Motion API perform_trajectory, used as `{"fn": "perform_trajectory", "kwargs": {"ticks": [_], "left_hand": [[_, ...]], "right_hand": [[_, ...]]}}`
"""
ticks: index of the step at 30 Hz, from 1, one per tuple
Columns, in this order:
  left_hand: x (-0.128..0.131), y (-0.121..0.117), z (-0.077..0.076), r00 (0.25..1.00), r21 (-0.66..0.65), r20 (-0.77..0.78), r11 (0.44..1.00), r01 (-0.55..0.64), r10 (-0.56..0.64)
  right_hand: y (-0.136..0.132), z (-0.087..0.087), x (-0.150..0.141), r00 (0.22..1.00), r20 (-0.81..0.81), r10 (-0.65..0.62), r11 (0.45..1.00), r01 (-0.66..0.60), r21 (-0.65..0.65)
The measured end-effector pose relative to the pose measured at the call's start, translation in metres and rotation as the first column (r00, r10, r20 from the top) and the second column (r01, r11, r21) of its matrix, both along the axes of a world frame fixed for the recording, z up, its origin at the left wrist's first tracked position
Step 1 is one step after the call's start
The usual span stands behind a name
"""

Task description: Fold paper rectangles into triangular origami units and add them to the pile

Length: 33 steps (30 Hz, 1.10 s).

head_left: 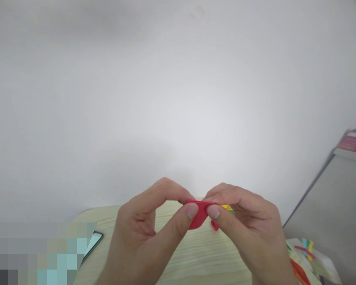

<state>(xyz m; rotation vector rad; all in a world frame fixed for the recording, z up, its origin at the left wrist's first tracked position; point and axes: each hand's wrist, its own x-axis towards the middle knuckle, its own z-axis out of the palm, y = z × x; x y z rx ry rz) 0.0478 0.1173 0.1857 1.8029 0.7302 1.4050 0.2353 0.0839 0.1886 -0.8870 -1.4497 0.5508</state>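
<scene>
My left hand [148, 229] pinches the upper left edge of a small, flat, thin red piece [199, 219] between thumb and index finger. From the other side, my right hand [249, 225] grips the same edge, its thumb in front and fingers behind. The edge is stretched almost level between the two thumbs, and the rest hangs down below it. Whether the piece is rubber, paper or cloth I cannot tell. Just behind my right thumb lie a small yellow and green thing [227, 207] and a red bit [214, 225], both partly hidden.
Below my hands is a light wood-grain table [195, 261], against a white wall [178, 99]. A phone-like device [91, 244] lies at the left, partly blurred out. At the lower right are an orange item [299, 272] and coloured strips [308, 249] on a whitish bag or wrap.
</scene>
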Motion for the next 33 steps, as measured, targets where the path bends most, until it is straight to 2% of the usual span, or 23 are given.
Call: {"fn": "perform_trajectory", "kwargs": {"ticks": [5, 11, 16, 21, 27, 30, 33], "left_hand": [[-0.001, 0.000, -0.001, 1.000, 0.007, -0.003, 1.000, 0.014, -0.014], [-0.001, 0.001, 0.001, 0.999, 0.011, 0.007, 0.999, 0.040, -0.040], [0.001, 0.002, 0.002, 0.997, 0.022, 0.037, 0.997, 0.069, -0.069], [0.007, 0.006, -0.001, 0.993, 0.009, 0.121, 1.000, -0.003, 0.001], [0.009, 0.014, -0.004, 0.991, 0.011, 0.119, 0.998, -0.055, 0.054], [0.009, 0.019, -0.008, 0.988, -0.004, 0.131, 0.997, -0.079, 0.079], [0.010, 0.024, -0.014, 0.983, -0.025, 0.165, 0.997, -0.072, 0.075]], "right_hand": [[-0.004, 0.004, 0.000, 1.000, 0.017, 0.002, 0.999, -0.002, -0.034], [0.002, -0.002, 0.000, 0.999, 0.002, 0.035, 0.999, -0.035, 0.023], [0.002, -0.004, 0.001, 0.999, -0.002, 0.045, 0.999, -0.045, -0.024], [0.004, -0.008, 0.002, 0.996, 0.058, 0.067, 0.986, -0.057, -0.156], [0.012, -0.012, 0.003, 0.997, 0.053, 0.053, 0.986, -0.043, -0.161], [0.014, -0.012, 0.004, 0.992, 0.095, 0.077, 0.976, -0.056, -0.210], [0.016, -0.012, 0.005, 0.989, 0.137, 0.052, 0.981, -0.025, -0.194]]}}
